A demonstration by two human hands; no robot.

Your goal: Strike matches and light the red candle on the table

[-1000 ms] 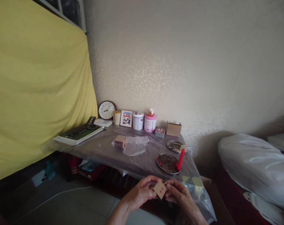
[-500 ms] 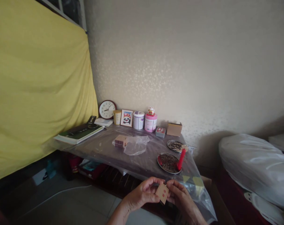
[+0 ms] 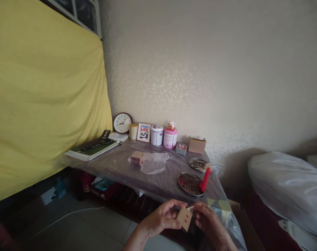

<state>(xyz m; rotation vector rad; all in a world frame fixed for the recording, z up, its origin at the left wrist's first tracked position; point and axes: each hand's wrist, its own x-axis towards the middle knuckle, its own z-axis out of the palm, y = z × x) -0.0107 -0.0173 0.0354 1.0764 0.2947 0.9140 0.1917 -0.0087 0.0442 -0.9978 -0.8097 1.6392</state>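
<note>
My left hand point(image 3: 162, 219) grips a small tan matchbox point(image 3: 184, 219) with red marks on its face, held tilted in front of the table edge. Close against its upper end, my right hand point(image 3: 209, 223) pinches a thin pale matchstick point(image 3: 191, 207) between thumb and finger. Beyond the hands, a red candle point(image 3: 205, 179) stands tilted at the right side of a round metal plate point(image 3: 191, 195) strewn with dark burnt bits. Behind it is a second metal plate point(image 3: 194, 168) with sticks on it.
Plastic sheeting covers the table point(image 3: 116, 174). A stack of small boxes point(image 3: 137, 158) lies by a clear plastic bag point(image 3: 155, 163). Along the wall stand a clock point(image 3: 122, 122), a panda picture point(image 3: 144, 132), tubs point(image 3: 170, 138) and a cardboard box point(image 3: 197, 145). A book point(image 3: 91, 150) lies left.
My right hand has moved slightly away from the matchbox, and the pale matchstick shows between its fingers. The whole view has shifted a little, with things appearing further right.
</note>
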